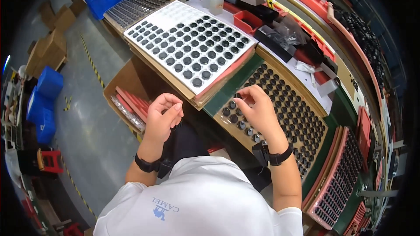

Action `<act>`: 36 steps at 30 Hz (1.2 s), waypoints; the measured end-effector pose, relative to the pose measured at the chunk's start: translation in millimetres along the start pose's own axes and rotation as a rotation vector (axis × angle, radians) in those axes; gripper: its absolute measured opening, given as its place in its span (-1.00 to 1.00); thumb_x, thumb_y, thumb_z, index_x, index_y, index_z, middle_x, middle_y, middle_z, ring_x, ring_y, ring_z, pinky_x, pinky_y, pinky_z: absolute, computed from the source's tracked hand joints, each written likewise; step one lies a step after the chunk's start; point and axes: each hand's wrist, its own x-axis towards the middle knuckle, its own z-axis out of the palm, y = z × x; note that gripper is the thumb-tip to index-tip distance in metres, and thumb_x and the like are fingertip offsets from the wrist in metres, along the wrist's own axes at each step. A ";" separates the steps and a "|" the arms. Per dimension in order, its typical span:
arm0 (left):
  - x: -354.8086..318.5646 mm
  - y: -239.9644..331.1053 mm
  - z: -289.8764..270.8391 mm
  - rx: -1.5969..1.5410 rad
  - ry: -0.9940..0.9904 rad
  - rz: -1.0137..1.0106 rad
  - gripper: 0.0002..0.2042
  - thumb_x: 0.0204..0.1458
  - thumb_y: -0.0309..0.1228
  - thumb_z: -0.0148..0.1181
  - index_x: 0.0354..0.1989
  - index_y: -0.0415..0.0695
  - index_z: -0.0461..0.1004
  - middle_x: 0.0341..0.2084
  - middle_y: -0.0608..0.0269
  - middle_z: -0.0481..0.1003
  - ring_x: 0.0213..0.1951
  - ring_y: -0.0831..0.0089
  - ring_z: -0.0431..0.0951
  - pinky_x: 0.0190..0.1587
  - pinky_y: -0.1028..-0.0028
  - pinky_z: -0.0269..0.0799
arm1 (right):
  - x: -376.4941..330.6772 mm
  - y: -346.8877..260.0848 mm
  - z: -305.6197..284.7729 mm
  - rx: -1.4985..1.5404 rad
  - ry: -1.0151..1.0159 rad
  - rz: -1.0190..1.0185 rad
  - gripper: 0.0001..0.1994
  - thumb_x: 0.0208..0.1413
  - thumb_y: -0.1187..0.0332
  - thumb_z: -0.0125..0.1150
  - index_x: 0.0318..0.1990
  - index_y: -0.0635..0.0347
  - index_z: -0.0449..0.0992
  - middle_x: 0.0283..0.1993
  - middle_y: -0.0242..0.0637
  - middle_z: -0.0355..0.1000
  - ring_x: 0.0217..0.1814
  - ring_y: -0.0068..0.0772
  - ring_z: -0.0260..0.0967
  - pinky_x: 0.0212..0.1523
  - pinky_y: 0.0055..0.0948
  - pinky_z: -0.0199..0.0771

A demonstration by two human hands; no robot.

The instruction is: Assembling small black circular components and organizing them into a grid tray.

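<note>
My right hand (259, 110) is over the near left corner of a brown tray (211, 110), its thumb and index finger pinched on a small black round part (237, 96). Rows of similar black round parts (288, 110) fill that tray, and a few near my wrist look shiny and silvery on the side. My left hand (162, 116) hovers in front of my body, left of the tray, with its fingers curled together. Something dark shows just under those fingers, too small to make out. Beyond both hands lies a white tray (186, 86) holding black round pieces in its pockets; its far part shows bare pockets.
The white tray rests on stacked cardboard and pink sheets. A cardboard box (114, 80) with pink pieces stands at the left. Two bottles (216, 4), a red bin (246, 22) and plastic bags line the bench's back. Another filled pink tray (339, 179) leans at the right.
</note>
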 end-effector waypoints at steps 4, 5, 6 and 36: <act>10.1 -41.8 -20.1 -0.018 0.046 0.077 -0.96 0.07 -0.55 0.07 -0.33 -0.24 0.38 -0.60 0.27 0.42 -0.72 0.72 0.20 -0.64 0.69 0.13 | 24.4 20.1 31.3 -0.069 -0.026 -0.047 -0.81 -0.04 0.45 0.28 -0.27 0.32 0.47 -0.36 -0.28 0.38 -0.39 -0.47 0.35 -0.32 -0.55 0.38; 11.2 -47.5 -25.4 -0.034 0.064 0.088 -0.96 0.06 -0.56 0.07 -0.33 -0.24 0.38 -0.60 0.27 0.43 -0.71 0.72 0.21 -0.64 0.70 0.13 | 28.2 23.4 41.3 -0.080 -0.019 -0.074 -0.81 -0.04 0.45 0.28 -0.28 0.32 0.48 -0.36 -0.27 0.38 -0.40 -0.46 0.35 -0.33 -0.54 0.38; 9.2 -52.0 -32.2 -0.038 0.072 0.089 -0.96 0.06 -0.56 0.07 -0.33 -0.24 0.38 -0.60 0.27 0.43 -0.71 0.72 0.21 -0.64 0.70 0.13 | 31.8 26.3 52.2 -0.090 -0.013 -0.100 -0.81 -0.05 0.44 0.28 -0.28 0.31 0.48 -0.36 -0.27 0.38 -0.40 -0.45 0.36 -0.34 -0.53 0.37; -31.7 -73.7 52.4 0.110 -0.568 -0.019 -0.64 -0.04 -0.33 0.29 -0.14 -0.31 0.45 -0.41 0.23 0.44 -0.53 0.65 0.33 -0.50 0.70 0.21 | -119.2 10.2 33.9 0.018 0.230 -0.452 -0.73 -0.11 0.45 0.30 -0.21 0.28 0.43 -0.27 -0.18 0.35 -0.26 -0.25 0.31 -0.22 -0.39 0.31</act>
